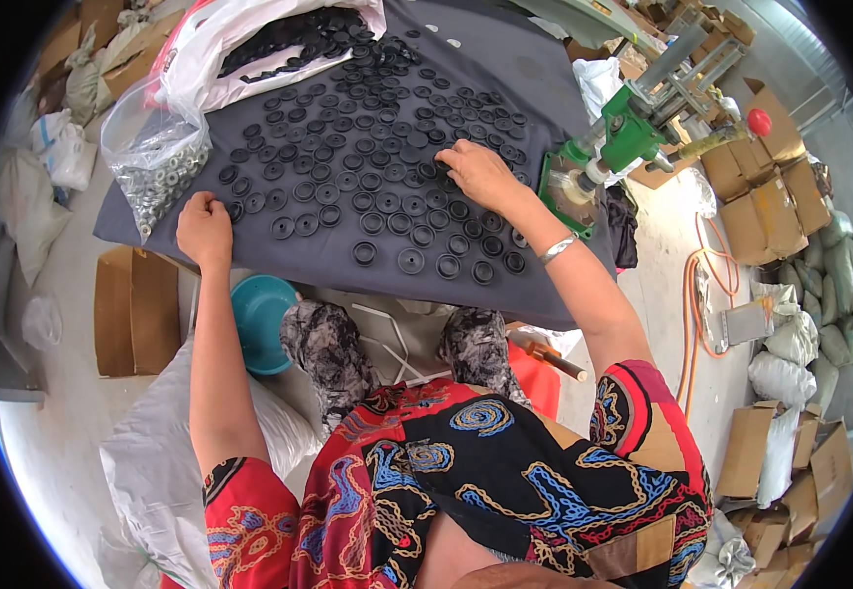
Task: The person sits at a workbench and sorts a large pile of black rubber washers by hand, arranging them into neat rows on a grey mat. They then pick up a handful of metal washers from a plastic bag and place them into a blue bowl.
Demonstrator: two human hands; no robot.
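Many small round black discs [410, 260] with raised rims are spread over the dark grey cloth of the table [279, 263]. My left hand [205, 228] rests at the table's left front edge, its fingers curled together beside the outermost discs; anything inside them is hidden. Farther in, toward the right, my right hand [480, 175] reaches over the spread with bent fingers, its fingertips closed at a black disc. A white sack [206, 86] lies at the far left with its mouth open, more black discs spilling out. Next to it a clear plastic bag [157, 167] holds small metal parts.
A green hand press [633, 137] with a red-knobbed lever stands at the table's right. Under the table are a teal basin [262, 324] and a cardboard box [137, 312]. A white sack [152, 461] lies at my left. An orange hose [692, 294] and cartons [765, 221] are right.
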